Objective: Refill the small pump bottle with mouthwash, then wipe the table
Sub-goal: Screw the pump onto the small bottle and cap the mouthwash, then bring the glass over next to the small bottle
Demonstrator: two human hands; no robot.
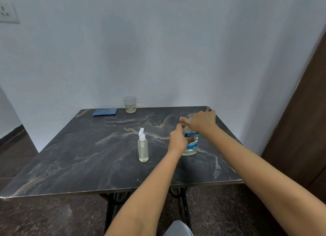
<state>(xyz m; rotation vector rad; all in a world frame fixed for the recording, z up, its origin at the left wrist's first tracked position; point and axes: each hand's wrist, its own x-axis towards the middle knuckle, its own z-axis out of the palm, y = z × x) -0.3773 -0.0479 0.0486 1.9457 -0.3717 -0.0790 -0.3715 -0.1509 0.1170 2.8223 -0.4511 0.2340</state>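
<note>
Two hands meet on the mouthwash bottle (189,152) in the head view: my left hand (178,139) wraps its body, my right hand (202,120) curls over its top. I'd brace the base and twist only the top. Just left of it stands the small pump bottle (142,147). Writing on the blue label (193,142) is too blurred to read.

The left hand (178,139) and right hand (202,121) hide the cap and neck of the mouthwash bottle (193,146) — its label print unreadable.
</note>
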